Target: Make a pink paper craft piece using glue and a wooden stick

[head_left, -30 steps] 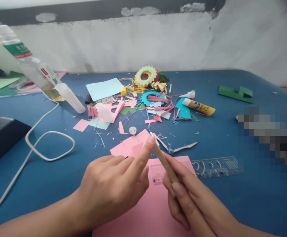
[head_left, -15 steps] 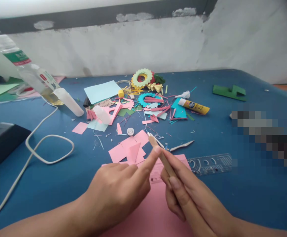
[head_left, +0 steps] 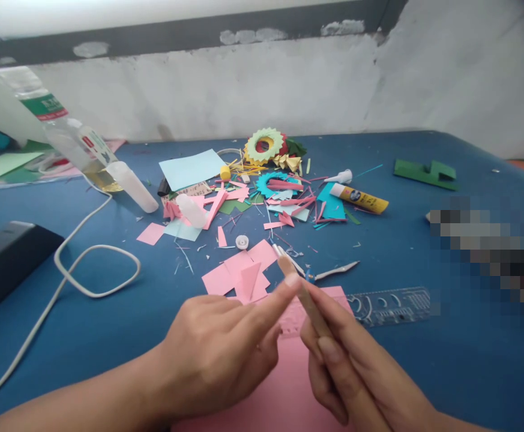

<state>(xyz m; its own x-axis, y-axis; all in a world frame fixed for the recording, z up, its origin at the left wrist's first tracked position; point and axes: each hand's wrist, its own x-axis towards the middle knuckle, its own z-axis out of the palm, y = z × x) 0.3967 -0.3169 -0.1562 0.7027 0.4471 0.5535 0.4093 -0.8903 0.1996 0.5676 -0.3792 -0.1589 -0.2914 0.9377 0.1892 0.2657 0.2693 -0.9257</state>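
My right hand point(head_left: 352, 354) is closed around a tan, flat, wooden-looking stick point(head_left: 314, 313), which points up and away to the left. My left hand point(head_left: 225, 348) holds nothing; its index finger reaches out and rests on the stick near the rounded tip, while the other fingers curl under. Beneath both hands lies a large pink paper sheet point(head_left: 262, 384), with a clear stencil ruler point(head_left: 392, 305) across its far part. Open scissors point(head_left: 337, 271) lie just beyond the stick. Cut pink paper pieces point(head_left: 225, 273) are beyond my left hand.
Paper scraps point(head_left: 284, 201), paper rings point(head_left: 265, 144) and a yellow glue tube point(head_left: 361, 199) are spread farther back. White bottles point(head_left: 133, 187) and a clear bottle point(head_left: 59, 132) stand left. A white cable point(head_left: 93, 295) loops near a black box point(head_left: 9, 258). Green folded paper point(head_left: 424, 174) lies right.
The view has shifted slightly, so most things appear a little farther right. My left index finger stays on the stick, and the right hand keeps its hold.
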